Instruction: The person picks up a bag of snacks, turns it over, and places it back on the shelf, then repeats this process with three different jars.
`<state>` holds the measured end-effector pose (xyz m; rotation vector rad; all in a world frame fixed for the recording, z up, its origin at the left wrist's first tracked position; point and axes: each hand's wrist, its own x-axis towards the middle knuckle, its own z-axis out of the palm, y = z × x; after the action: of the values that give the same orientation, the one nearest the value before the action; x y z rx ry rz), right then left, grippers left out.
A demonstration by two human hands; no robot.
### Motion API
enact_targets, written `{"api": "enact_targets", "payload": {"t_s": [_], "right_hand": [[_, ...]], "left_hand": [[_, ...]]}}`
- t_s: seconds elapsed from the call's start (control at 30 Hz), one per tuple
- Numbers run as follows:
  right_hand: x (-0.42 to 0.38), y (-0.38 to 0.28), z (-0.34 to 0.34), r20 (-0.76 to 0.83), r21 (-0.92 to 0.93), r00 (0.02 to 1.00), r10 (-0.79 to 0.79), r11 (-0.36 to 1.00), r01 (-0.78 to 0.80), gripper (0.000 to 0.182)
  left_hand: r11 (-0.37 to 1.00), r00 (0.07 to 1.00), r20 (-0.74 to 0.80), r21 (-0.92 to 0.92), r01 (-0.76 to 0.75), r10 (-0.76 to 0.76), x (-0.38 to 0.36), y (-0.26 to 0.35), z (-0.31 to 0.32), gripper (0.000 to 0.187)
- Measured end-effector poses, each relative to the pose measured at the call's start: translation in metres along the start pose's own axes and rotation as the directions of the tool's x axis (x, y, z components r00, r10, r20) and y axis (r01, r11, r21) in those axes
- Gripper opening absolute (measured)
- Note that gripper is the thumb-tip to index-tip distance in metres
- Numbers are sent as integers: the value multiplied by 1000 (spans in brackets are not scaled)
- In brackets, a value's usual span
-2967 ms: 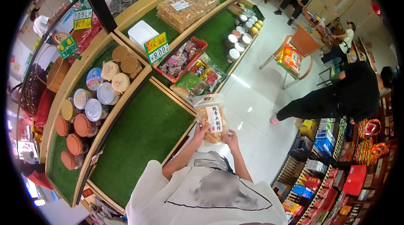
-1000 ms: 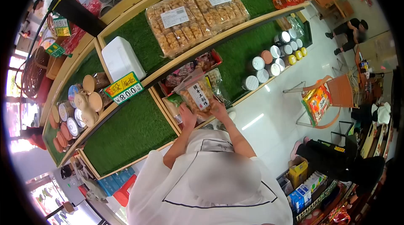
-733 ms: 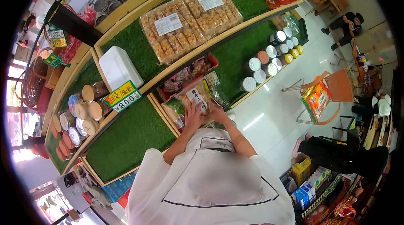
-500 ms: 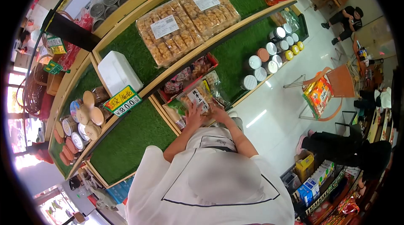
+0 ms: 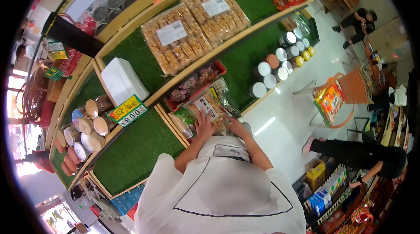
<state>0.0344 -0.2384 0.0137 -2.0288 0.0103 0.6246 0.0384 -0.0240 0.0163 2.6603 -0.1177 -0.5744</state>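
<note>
Two hands work at one clear bag with a white label. The left hand (image 5: pixel 204 125) lies on the lower part of the bag, its fingers spread and flat, covering the bottom of the label. The right hand (image 5: pixel 236 127) is at the lower right edge, fingers bent; whether they grip the bag cannot be told. The bag (image 5: pixel 213 104) is under the left fingers and just ahead of the right ones, in a green-lined shelf (image 5: pixel 245 61).

Crowding it are a green packet (image 5: pixel 187 117) on the left and a dark packet (image 5: pixel 225 89) on the right; a red box (image 5: pixel 217 66) of wrapped sweets stands just behind.

Farther off are one price sign (image 5: pixel 127 110), one white box (image 5: pixel 124 80) and two clear packs of cookies (image 5: pixel 171 32). To the right stand more than ten jars (image 5: pixel 281 73), one brown-lidded, then one chair (image 5: pixel 353 86) bearing an orange bag (image 5: pixel 330 102). Beyond, one person (image 5: pixel 356 151) in black bends over shelves and another sits (image 5: pixel 362 21).
</note>
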Motion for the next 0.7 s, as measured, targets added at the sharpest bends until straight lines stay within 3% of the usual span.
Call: {"api": "enact_targets", "payload": {"t_s": [0.1, 0.2, 0.47, 0.57, 0.63, 0.7], "right_hand": [[-3, 1, -2, 42, 19, 996, -81, 997, 80, 58], [6, 11, 4, 63, -8, 997, 40, 999, -39, 60], [19, 25, 5, 175, 181, 982, 74, 978, -106, 62], [24, 51, 11, 192, 199, 980, 60, 975, -98, 61], [24, 49, 13, 248, 346, 959, 135, 913, -218, 62], [12, 11, 8, 245, 370, 925, 290, 854, -366, 65]], "left_hand": [[999, 999, 4, 5, 37, -37, -1, 5, 0, 84], [1000, 999, -45, 6, 22, -22, -2, 6, 1, 88], [999, 984, -170, 8, -45, 45, -6, -4, 8, 89], [999, 996, -82, -12, 44, -45, -11, 7, -6, 89], [996, 995, -36, -15, 90, -91, -7, 7, -1, 88], [999, 998, -41, 6, 54, -54, -6, -1, 7, 88]]}}
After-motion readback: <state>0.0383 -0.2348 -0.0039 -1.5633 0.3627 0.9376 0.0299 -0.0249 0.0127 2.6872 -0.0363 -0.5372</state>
